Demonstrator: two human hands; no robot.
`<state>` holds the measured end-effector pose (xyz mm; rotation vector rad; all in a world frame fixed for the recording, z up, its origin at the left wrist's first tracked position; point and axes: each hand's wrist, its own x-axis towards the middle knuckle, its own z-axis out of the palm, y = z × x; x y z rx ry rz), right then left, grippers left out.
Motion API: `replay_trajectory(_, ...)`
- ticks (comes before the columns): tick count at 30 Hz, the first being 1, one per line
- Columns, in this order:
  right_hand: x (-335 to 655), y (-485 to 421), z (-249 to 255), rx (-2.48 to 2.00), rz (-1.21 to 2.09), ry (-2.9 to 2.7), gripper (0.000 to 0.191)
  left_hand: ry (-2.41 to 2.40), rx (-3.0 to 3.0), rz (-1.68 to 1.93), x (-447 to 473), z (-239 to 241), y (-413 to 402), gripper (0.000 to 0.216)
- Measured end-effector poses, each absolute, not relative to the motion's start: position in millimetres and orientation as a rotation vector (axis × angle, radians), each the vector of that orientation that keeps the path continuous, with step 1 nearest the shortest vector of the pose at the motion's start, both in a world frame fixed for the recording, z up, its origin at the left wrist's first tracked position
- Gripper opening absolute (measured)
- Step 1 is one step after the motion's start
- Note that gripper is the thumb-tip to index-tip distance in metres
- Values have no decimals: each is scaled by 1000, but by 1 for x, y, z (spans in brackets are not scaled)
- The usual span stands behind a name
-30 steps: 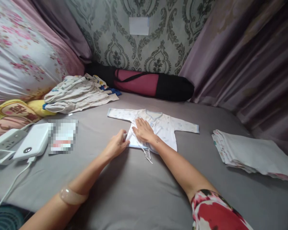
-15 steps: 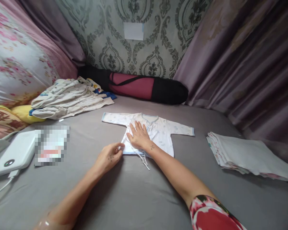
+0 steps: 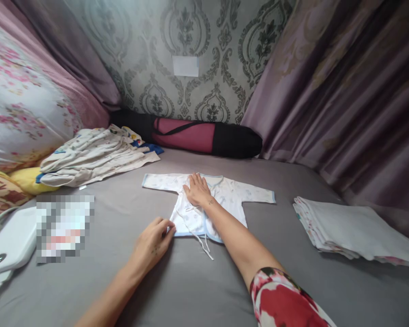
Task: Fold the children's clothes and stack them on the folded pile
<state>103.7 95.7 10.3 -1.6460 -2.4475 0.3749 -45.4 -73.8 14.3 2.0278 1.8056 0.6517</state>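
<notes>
A small white baby shirt [image 3: 230, 200] with light blue trim lies flat on the grey sheet, both sleeves spread out to the sides. Thin white tie strings hang from its front past the lower hem. My right hand [image 3: 197, 188] rests palm down on the upper chest of the shirt, fingers spread toward the neckline. At the lower left corner, my left hand [image 3: 157, 236] pinches the hem between thumb and fingers. The right forearm covers part of the shirt's lower right side.
A folded stack of white cloths [image 3: 354, 227] lies at the right. Rumpled baby clothes [image 3: 92, 156] sit at the back left beside a floral pillow [image 3: 23, 100]. A white power bank [image 3: 12, 240] with a cable is at the left. A long black and maroon bag [image 3: 187, 136] lies along the wall.
My right hand has slid up the shirt toward the neckline. My left hand stays at the lower left corner. The whole view has tilted up slightly.
</notes>
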Motion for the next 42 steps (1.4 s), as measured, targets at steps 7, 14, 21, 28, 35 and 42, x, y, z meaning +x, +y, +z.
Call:
replay_trajectory(7,101,98,6,-1640,408,-2423,67,1817,2022,618,-47,17,-75,35)
replay_trajectory(14,149,119,35,-1521,444,-2219,46,1800,2090,729,-46,15,-75,34)
replay_trajectory(21,200,108,34,-1618,405,-2479,32,1711,2175,842,-44,14,-77,30)
replay_trajectory(28,195,100,24,-1620,253,-2447,30,1679,2235,820,-46,13,-76,30)
replay_trajectory(35,198,86,6,-1543,238,-2202,30,1690,2255,805,-48,8,-74,28)
replay_trajectory(42,213,51,5,-1378,460,-2479,55,1697,2261,767,-48,10,-74,28)
